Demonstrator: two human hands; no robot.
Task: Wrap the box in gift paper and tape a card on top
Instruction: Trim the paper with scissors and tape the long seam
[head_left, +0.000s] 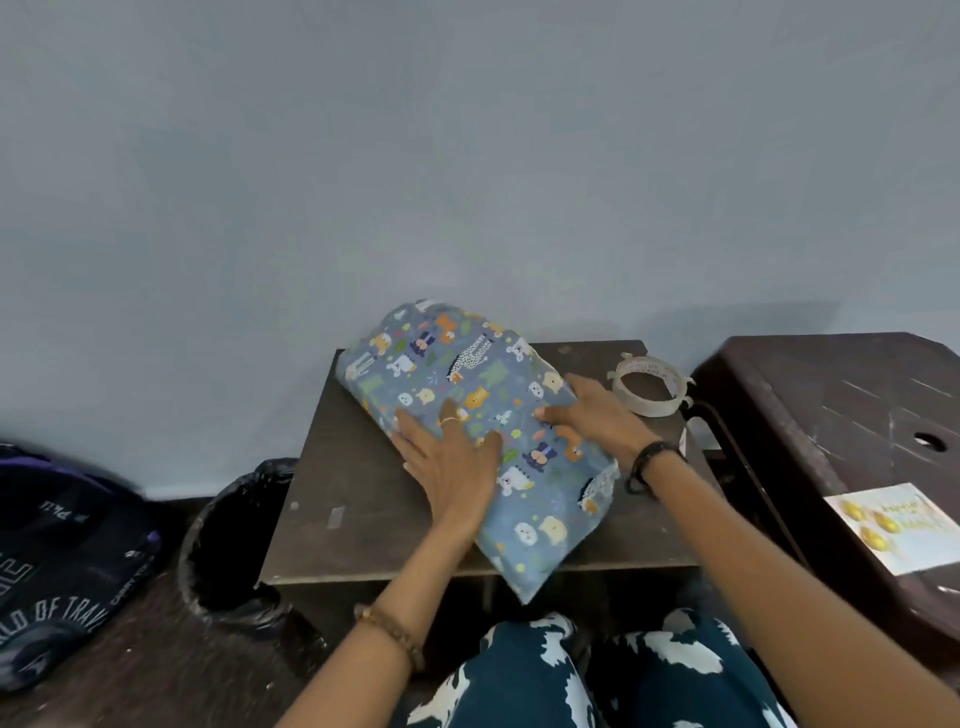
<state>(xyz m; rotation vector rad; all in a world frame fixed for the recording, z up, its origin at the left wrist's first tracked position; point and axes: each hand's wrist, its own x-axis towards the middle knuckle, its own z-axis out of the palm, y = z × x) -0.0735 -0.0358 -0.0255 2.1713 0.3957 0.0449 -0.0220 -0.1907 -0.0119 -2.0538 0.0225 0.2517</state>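
Observation:
A box covered in blue gift paper (470, 374) with cartoon animals lies slantwise on a small dark table (343, 499). The paper's loose ends stick out past the table's front edge and at the far end. My left hand (447, 462) presses flat on the paper's left side, fingers straight. On the right side rests my right hand (597, 421), fingers stretched over the paper. A roll of clear tape (649, 387) sits on the table's back right corner. A pale card (904, 525) with gold shapes lies on a dark plastic stool at the right.
The dark plastic stool (831, 415) stands close to the table's right side. A black-lined bin (228, 540) is at the table's left, and a dark backpack (62, 561) lies on the floor further left. A grey wall rises right behind the table.

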